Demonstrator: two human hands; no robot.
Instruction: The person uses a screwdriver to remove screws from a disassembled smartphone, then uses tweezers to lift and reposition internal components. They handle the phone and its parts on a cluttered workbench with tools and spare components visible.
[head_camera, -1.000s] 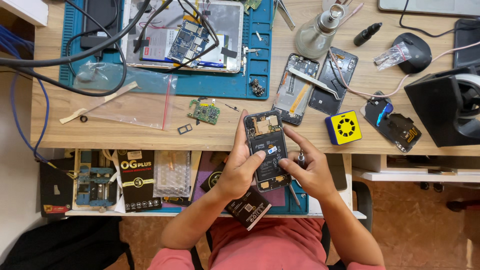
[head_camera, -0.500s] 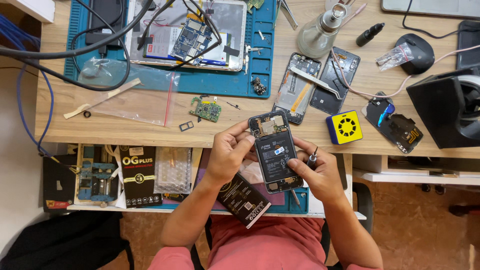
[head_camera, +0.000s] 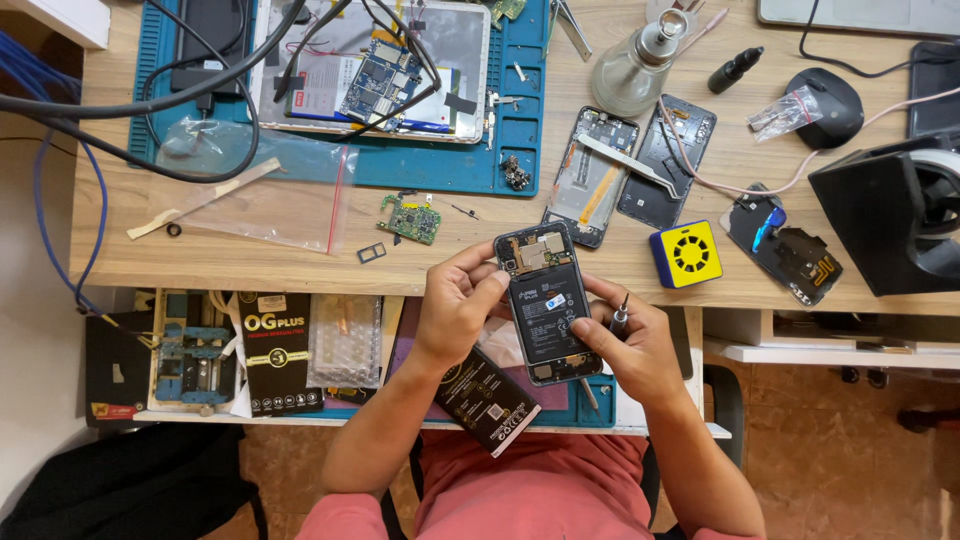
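Note:
An opened phone (head_camera: 543, 303) with its back cover off shows a black battery and a small board at the top. My left hand (head_camera: 455, 306) grips its left edge near the top. My right hand (head_camera: 628, 345) supports its lower right side, thumb on the battery, and also holds a small screwdriver (head_camera: 619, 318) upright between the fingers. The phone hovers over the desk's front edge (head_camera: 300, 275).
A green circuit board (head_camera: 410, 219) and a tray part (head_camera: 371, 252) lie on the desk to the left. Two opened phone shells (head_camera: 590, 175), a yellow cube (head_camera: 687, 254), a glass bottle (head_camera: 633, 70) and a blue mat (head_camera: 440, 160) with a tablet sit beyond. A black box (head_camera: 490, 398) rests below.
The phone has shifted slightly right and toward me. My left hand moved from its lower edge up to its top left side; my right hand now shows the screwdriver.

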